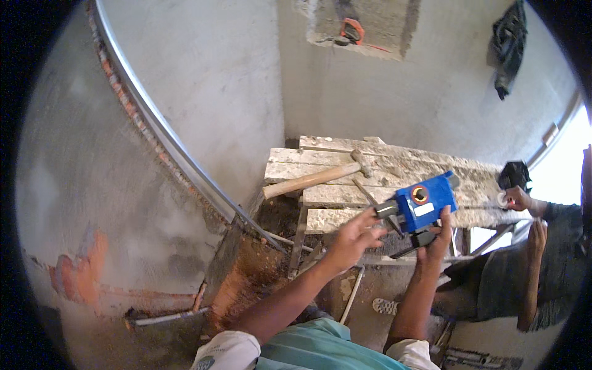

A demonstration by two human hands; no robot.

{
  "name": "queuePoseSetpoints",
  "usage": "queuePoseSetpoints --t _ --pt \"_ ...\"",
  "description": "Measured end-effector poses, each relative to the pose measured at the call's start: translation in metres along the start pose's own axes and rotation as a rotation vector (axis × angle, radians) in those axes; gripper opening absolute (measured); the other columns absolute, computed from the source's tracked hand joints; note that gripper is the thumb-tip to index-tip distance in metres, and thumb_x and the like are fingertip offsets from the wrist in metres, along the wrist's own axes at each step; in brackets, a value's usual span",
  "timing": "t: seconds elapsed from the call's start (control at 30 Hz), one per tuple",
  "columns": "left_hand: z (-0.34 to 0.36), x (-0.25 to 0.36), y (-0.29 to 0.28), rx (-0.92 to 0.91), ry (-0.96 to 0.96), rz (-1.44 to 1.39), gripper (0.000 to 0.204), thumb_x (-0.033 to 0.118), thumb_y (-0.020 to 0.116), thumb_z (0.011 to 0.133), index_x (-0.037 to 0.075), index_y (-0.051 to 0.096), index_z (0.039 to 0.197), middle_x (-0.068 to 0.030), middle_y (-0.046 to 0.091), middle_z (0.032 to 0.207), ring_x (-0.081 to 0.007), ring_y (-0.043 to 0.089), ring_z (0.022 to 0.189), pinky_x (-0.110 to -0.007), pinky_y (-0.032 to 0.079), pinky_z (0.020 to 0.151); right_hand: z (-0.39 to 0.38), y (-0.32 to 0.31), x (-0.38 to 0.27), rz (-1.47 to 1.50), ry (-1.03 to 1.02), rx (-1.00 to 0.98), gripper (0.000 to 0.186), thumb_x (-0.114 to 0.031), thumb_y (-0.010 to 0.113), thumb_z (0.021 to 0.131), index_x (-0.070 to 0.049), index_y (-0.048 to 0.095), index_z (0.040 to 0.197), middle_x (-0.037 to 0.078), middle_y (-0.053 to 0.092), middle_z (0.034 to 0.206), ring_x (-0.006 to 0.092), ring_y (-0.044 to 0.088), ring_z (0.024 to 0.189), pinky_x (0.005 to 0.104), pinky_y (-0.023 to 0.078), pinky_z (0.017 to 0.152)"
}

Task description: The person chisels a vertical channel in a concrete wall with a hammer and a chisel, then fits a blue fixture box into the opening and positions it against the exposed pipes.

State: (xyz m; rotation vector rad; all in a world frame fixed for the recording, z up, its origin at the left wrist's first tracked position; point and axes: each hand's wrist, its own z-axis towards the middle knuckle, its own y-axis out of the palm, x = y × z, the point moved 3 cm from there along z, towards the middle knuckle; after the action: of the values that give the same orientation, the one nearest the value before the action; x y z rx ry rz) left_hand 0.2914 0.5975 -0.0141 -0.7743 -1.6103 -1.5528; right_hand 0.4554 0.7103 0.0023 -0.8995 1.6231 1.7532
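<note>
A blue power tool with a black dial ringed in red and yellow hangs in front of the plank platform. My right hand is closed around its lower side, by a dark handle-like part. Beside the tool's black nose is my left hand. Its fingers are apart and curved, with the fingertips close to that nose; whether they touch it is unclear. A thin dark rod slants past the tool's left side, partly hidden behind it. Farther left lies a hammer with a wooden handle.
The dusty plank platform stands against the far wall. At right, another person's hand holds a small white ring-shaped thing beside a black bag. An orange tool sits in a wall recess. A metal strip runs along the left wall.
</note>
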Motion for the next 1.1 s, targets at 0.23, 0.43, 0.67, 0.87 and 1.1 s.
queuePoseSetpoints --t 0.23,0.43,0.67,0.87,1.1 --pt "0.058 -0.044 0.003 0.143 0.430 0.537 0.021 0.006 0.050 0.077 -0.003 0.052 0.096 -0.0123 0.055 0.086 -0.0185 0.054 0.084 -0.031 0.044 0.074 0.146 -0.124 -0.024 -0.500 -0.126 -0.132 0.045 -0.028 0.041 0.084 -0.010 0.041 0.125 0.010 0.041 0.127 0.0238 0.040 0.115 0.0371 0.036 0.092" --pt "0.064 -0.032 -0.016 0.172 0.382 0.609 0.012 0.007 0.050 0.077 -0.001 0.048 0.086 -0.0092 0.055 0.077 -0.0166 0.055 0.078 -0.032 0.044 0.069 0.153 -0.069 0.002 -0.767 -0.081 -0.181 0.043 -0.025 0.041 0.084 -0.011 0.041 0.125 0.010 0.041 0.123 0.0226 0.041 0.111 0.0364 0.036 0.089" --pt "0.052 -0.023 -0.035 0.271 0.399 0.492 0.012 0.006 0.052 0.077 -0.001 0.047 0.086 -0.0065 0.053 0.076 -0.0140 0.053 0.072 -0.031 0.044 0.064 0.169 0.000 0.034 -1.283 -0.238 -0.373 0.040 -0.023 0.043 0.084 -0.012 0.043 0.122 0.010 0.045 0.113 0.0224 0.045 0.102 0.0359 0.038 0.083" --pt "0.031 -0.004 -0.051 0.316 0.429 0.451 0.022 0.012 0.057 0.079 -0.001 0.050 0.095 -0.0067 0.057 0.083 -0.0148 0.055 0.080 -0.031 0.045 0.071 0.204 0.023 0.041 -1.597 -0.412 -0.485 0.038 -0.022 0.044 0.083 -0.012 0.044 0.120 0.010 0.049 0.105 0.0222 0.048 0.095 0.0355 0.040 0.078" --pt "-0.012 0.015 -0.078 0.495 0.518 0.351 0.021 0.011 0.056 0.079 -0.002 0.051 0.095 -0.0080 0.058 0.087 -0.0140 0.055 0.079 -0.029 0.046 0.071 0.228 0.033 0.061 -1.921 -0.346 -0.609 0.036 -0.020 0.046 0.082 -0.012 0.046 0.118 0.010 0.053 0.096 0.0220 0.052 0.087 0.0350 0.042 0.073"
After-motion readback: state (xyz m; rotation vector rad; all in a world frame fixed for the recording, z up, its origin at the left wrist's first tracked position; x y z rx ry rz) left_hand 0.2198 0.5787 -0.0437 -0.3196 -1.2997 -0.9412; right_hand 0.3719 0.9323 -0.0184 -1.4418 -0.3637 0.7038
